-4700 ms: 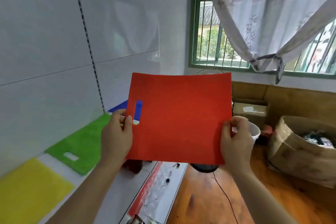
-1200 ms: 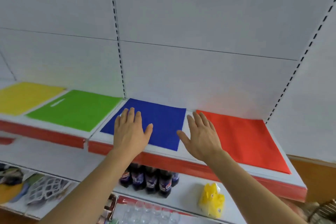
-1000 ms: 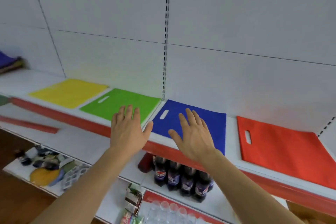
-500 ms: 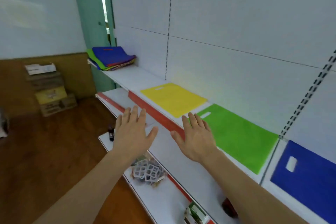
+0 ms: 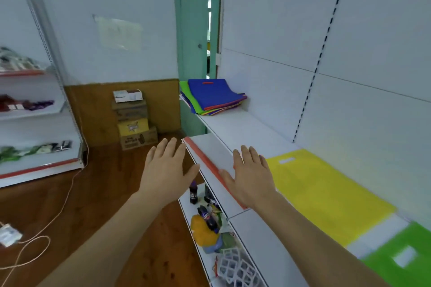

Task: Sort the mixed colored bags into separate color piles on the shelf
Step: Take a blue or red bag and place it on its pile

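A mixed stack of bags (image 5: 213,98), blue on top with green, red and yellow edges showing, lies at the far end of the white shelf (image 5: 235,130). A single yellow bag (image 5: 324,191) lies flat on the shelf at the right, and a green bag (image 5: 405,256) lies at the lower right corner. My left hand (image 5: 166,170) hovers open over the floor, left of the shelf's red front edge. My right hand (image 5: 251,175) is open above the shelf edge, just left of the yellow bag. Both hands hold nothing.
A lower shelf (image 5: 224,240) holds bottles, a yellow item and a white mesh object. Stacked cardboard boxes (image 5: 134,121) stand by the wall near a green door frame (image 5: 193,42). Another shelf unit (image 5: 35,119) stands at left. A cable (image 5: 53,216) runs over the wooden floor.
The red bag was laid on the shelf beside the blue one. My view has since swung left past the blue, green and yellow bags toward the mixed stack; both hands stay open and empty.
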The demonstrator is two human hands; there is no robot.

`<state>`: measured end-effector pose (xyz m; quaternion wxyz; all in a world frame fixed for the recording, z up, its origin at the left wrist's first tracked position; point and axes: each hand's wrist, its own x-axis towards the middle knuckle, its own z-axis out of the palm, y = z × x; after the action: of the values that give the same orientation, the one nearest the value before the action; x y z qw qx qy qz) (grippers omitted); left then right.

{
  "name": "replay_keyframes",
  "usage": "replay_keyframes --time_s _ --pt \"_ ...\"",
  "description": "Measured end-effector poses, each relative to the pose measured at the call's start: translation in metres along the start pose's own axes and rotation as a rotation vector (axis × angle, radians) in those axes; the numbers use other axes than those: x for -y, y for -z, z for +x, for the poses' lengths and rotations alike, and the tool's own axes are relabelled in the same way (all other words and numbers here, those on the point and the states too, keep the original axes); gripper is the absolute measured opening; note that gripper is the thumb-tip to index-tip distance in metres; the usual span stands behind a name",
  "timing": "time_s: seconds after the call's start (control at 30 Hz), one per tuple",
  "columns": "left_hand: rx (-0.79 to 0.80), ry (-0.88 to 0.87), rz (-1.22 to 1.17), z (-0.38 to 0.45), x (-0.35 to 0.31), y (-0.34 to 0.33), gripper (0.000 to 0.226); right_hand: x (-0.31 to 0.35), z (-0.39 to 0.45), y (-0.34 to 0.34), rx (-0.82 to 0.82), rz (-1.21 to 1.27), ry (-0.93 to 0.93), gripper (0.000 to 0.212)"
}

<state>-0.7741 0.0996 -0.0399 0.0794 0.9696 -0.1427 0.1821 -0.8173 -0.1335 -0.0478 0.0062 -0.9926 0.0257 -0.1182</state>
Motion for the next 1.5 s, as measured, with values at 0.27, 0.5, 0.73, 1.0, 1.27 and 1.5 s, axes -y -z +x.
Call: replay_keyframes --time_s 0.27,0.5,0.73,1.0,1.27,1.5 --pt "-0.003 0.005 0.023 0.123 0.106 -0.056 0.088 0.068 0.136 -0.054 0.045 -0.009 -0.040 0.083" --pt "0.034 -0.091 0.005 0.232 0.173 -0.087 0.080 0.105 0.236 -0.078 0.021 0.001 -0.176 0.085" --pt "0.066 -0.217 -0.061 0.328 0.190 -0.121 0.076 0.100 0.325 -0.104 -0.024 -0.039 -0.282 0.081" --pt "0.071 -0.347 -0.062 0.463 0.174 -0.161 0.074 0.062 0.452 -0.124 -0.054 -0.031 -0.408 0.083" --pt "0.133 -0.463 -0.101 0.566 0.150 -0.213 0.076 0.033 0.515 -0.133 0.051 -0.049 -0.500 0.085" --pt "0.186 -0.712 -0.014 0.638 0.128 -0.260 0.090 0.023 0.536 -0.148 0.243 -0.056 -0.630 0.078"
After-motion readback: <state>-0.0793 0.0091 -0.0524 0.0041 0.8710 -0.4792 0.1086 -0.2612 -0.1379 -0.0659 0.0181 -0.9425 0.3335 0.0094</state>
